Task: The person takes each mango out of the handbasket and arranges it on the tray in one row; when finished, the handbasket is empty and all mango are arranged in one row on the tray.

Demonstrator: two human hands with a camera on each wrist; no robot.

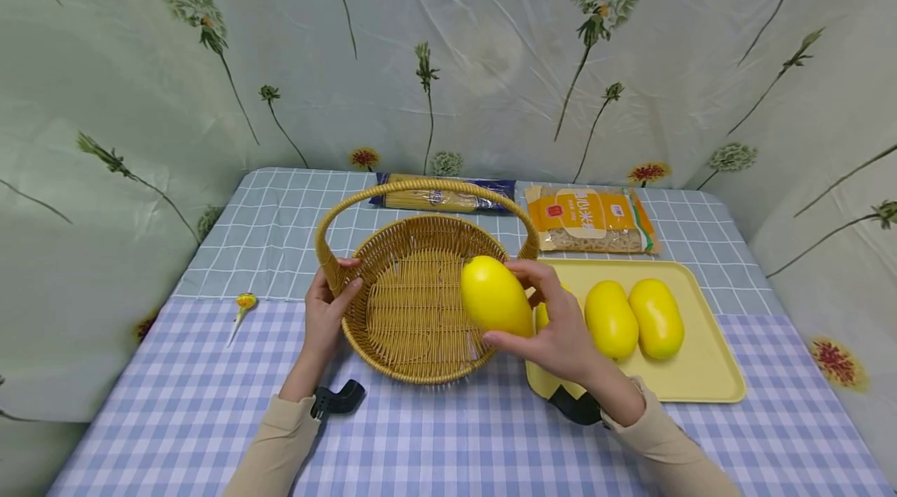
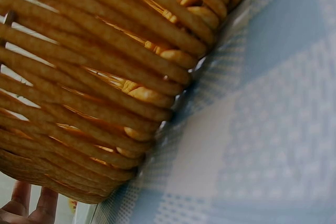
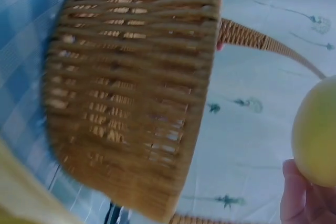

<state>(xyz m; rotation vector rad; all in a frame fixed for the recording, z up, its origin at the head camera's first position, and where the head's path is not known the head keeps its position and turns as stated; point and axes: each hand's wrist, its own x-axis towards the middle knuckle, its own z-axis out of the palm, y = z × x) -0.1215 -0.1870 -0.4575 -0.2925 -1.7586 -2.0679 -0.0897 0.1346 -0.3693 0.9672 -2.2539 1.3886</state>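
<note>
My right hand [image 1: 561, 329] holds a smooth yellow mango [image 1: 494, 294] between thumb and fingers, over the right rim of a round wicker basket [image 1: 420, 376]. In the right wrist view the mango [image 3: 320, 132] appears at the right edge, higher than the basket's woven side [image 3: 131, 87]. My left hand [image 1: 327, 316] grips the basket's left rim at the foot of its arched handle, thumb on the inside. Only a few left fingers [image 2: 44, 203] show past the wicker in the left wrist view. Inside, the basket's woven bottom is bare.
Right of the basket lies a yellow tray [image 1: 708, 372] with two mangoes in plain view and another partly hidden behind my right hand. A spaghetti pack [image 1: 434, 201] and an orange food bag [image 1: 592, 220] lie behind. A lollipop [image 1: 244, 306] lies at left.
</note>
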